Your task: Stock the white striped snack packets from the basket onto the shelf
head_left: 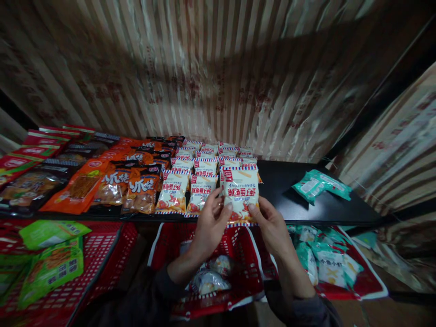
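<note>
Between my two hands is a white snack bag [241, 190] with red lettering and a striped top edge, upside down to me. My left hand [213, 220] is closed on its left lower side, thumb on the front. On its right lower side, my right hand [272, 222] grips with the thumb also on the front. The bag is over the front edge of the black shelf [272, 186]. Rows of matching white snack bags [173, 190] lie to its left and behind it.
Orange snack bags [141, 188] and red-and-black packets [30, 181] fill the shelf's left part. Teal packets [320, 185] lie on the right. Below stand a middle red basket [252, 268], a right basket [378, 284] of teal packets and a left basket [98, 268] with green packets.
</note>
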Action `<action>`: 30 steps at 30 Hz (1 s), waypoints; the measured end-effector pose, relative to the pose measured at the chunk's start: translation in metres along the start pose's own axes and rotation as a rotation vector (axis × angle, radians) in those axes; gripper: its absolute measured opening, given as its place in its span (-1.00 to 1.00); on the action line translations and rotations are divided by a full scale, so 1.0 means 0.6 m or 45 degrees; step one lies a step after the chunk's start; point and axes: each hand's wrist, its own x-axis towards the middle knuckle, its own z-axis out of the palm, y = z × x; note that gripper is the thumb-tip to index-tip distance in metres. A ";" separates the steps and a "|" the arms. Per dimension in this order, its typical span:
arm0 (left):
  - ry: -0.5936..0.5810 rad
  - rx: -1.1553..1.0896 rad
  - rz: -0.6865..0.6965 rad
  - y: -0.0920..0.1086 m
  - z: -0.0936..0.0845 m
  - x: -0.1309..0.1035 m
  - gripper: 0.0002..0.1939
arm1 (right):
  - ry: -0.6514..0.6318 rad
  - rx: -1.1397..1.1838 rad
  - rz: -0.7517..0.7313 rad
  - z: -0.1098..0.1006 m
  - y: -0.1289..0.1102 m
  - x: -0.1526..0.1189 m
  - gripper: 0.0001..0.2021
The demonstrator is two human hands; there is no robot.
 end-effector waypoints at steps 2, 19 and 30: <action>-0.022 0.081 0.095 -0.019 0.034 0.003 -0.45 | 0.074 0.008 -0.039 -0.025 -0.004 0.009 -0.52; 0.008 0.767 0.203 -0.103 0.191 0.081 -0.28 | 0.467 0.091 -0.095 -0.150 0.060 0.127 -0.49; 0.166 0.911 0.114 -0.118 0.197 0.119 -0.26 | 0.389 0.028 -0.062 -0.151 0.098 0.188 -0.48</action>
